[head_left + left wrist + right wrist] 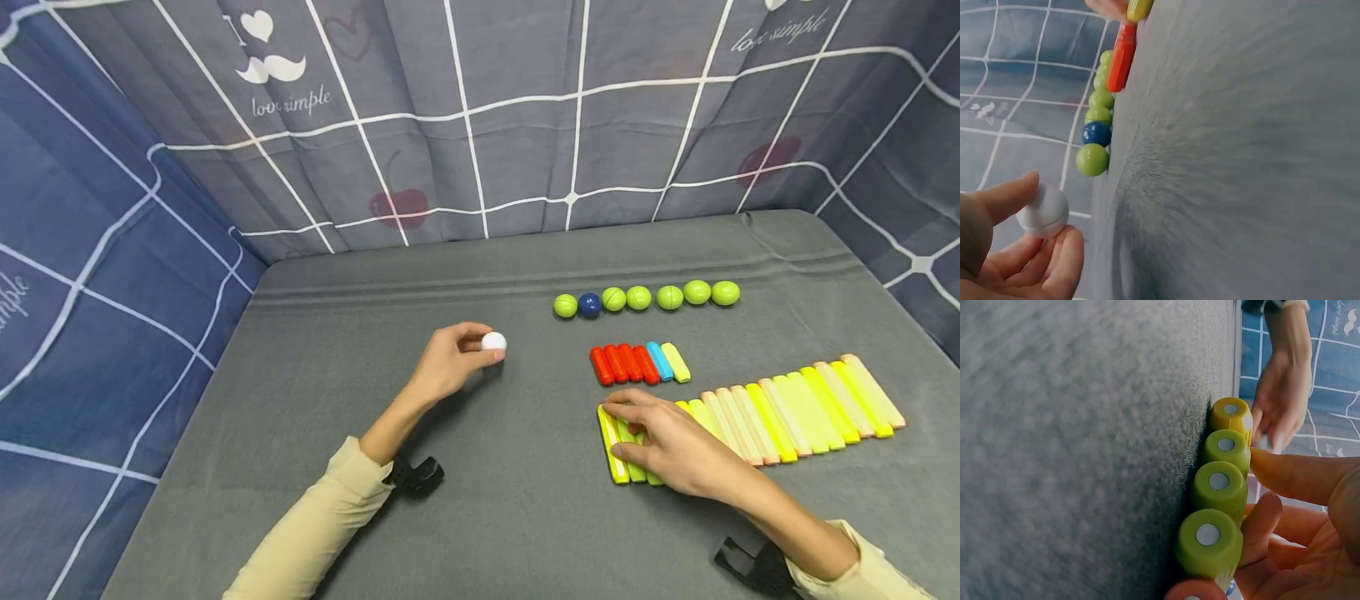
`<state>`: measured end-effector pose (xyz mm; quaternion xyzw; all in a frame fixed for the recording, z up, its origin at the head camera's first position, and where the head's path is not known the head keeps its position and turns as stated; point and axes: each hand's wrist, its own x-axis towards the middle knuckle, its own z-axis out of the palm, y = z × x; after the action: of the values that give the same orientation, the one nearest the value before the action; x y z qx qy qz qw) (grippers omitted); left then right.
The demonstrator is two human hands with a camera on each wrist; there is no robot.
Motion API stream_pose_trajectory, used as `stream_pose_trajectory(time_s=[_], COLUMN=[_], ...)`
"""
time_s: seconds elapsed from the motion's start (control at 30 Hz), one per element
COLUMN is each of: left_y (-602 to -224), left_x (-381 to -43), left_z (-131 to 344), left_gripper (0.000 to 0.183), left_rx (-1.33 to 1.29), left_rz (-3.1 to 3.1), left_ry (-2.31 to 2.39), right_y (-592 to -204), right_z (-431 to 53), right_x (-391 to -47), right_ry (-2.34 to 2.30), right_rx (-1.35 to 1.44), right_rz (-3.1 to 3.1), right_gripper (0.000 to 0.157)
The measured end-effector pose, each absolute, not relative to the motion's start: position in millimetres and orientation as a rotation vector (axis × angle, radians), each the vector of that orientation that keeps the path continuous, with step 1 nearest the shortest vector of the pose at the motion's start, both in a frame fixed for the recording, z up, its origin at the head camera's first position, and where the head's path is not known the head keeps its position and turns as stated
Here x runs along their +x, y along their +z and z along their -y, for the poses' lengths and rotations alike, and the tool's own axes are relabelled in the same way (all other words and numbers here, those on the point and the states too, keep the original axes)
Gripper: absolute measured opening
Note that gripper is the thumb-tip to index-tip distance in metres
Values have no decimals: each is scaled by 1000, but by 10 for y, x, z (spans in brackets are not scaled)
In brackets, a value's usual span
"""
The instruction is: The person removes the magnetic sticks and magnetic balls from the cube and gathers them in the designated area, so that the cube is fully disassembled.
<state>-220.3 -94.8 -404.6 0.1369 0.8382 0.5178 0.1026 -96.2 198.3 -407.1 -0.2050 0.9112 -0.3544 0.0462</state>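
Observation:
Above the cloth my left hand [448, 364] pinches a small white ball [493, 342] between thumb and fingers; the left wrist view shows a seam on it. My right hand [670, 443] reaches over the left end of a long row of yellow, green and peach sticks [813, 400]. Its thumb and fingertips touch the tops around the leftmost yellow stick [613, 454], without visibly closing round one. Round grey discs show in the ends of the yellow stick [1231, 412] and its green neighbour [1219, 481]. The palm hides several sticks.
Behind the sticks lies a short row of small sticks: red ones [617, 364], a blue one [660, 362] and a pale yellow one [676, 362]. Farther back, green balls [638, 297] line up with one dark blue ball [590, 305]. A checked curtain [420, 108] surrounds the grey cloth-covered table [300, 350].

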Motion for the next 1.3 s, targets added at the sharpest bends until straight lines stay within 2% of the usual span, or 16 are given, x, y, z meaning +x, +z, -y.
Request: stream_pose_trajectory(time_s=[0.27,0.43,0.67,1.3], left_y=[-4161,-4181,-4207,-4204], left_x=[-2686,-2858,-2892,-2793], left_z=[482,280,148,43], left_gripper=[38,35,37,35], left_rx=[392,362,416,217], left_rz=[-2779,-2808,-2754,-2710], left_ry=[1327,1239,1228,1378], right_y=[-4081,-4069,-4060,-4091], right_z=[-1946,-1936,-1952,-1959], right_x=[-946,-947,-955,-962], right_ry=[-1005,-1001,-1021,-1029], right_rx=[-639,-613,-603,-643], right_rz=[-2856,-2849,-2829,-2842], right_gripper=[47,49,48,47])
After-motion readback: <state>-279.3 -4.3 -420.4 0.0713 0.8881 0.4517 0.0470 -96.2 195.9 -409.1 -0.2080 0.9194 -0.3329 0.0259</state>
